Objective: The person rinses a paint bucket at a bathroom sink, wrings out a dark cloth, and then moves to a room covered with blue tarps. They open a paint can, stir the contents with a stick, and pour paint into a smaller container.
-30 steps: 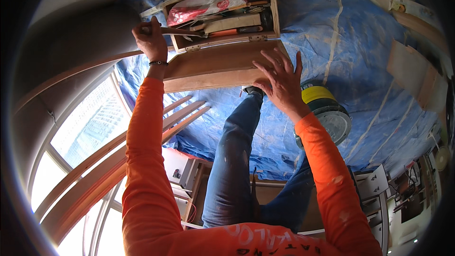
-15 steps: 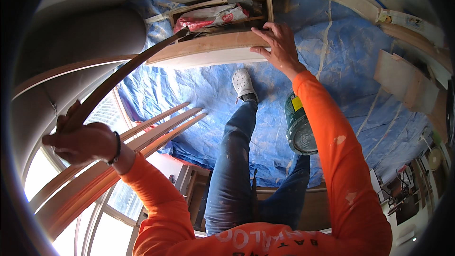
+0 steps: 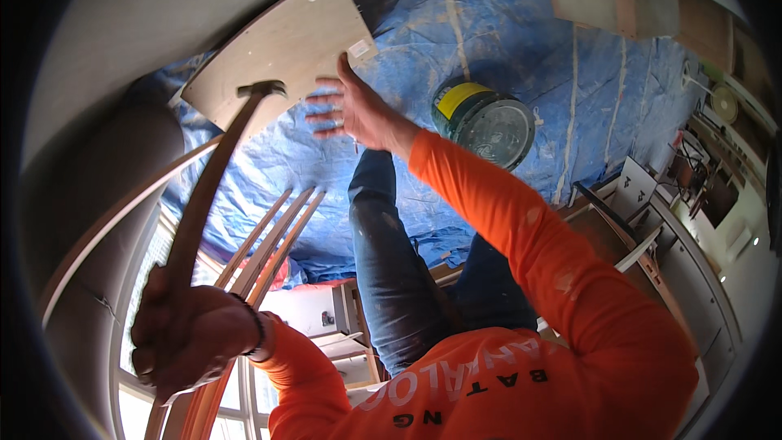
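Observation:
A hammer (image 3: 213,171) with a long wooden handle is in my left hand (image 3: 195,334), the fingers wrapped round the handle's near end. Its dark metal head lies in front of a pale wooden panel (image 3: 285,37) at the upper left; whether they touch, I cannot tell. My right hand (image 3: 358,110) is open, fingers spread, holding nothing. It is beside the panel's lower right corner, seemingly apart from it. The open box with bags seen earlier does not show its inside now.
Blue plastic sheeting (image 3: 533,57) covers the floor. A dark green bucket (image 3: 493,132) with a yellow label stands right of my right hand. Long wooden strips (image 3: 273,236) lean at the left near a window. Curved wooden pieces (image 3: 615,2) lie at the upper right.
My right hand has left the open box's edge and moved left, fingers spreading. The view has turned, and a pale panel face shows where the box's inside was. The hammer stays in my left hand.

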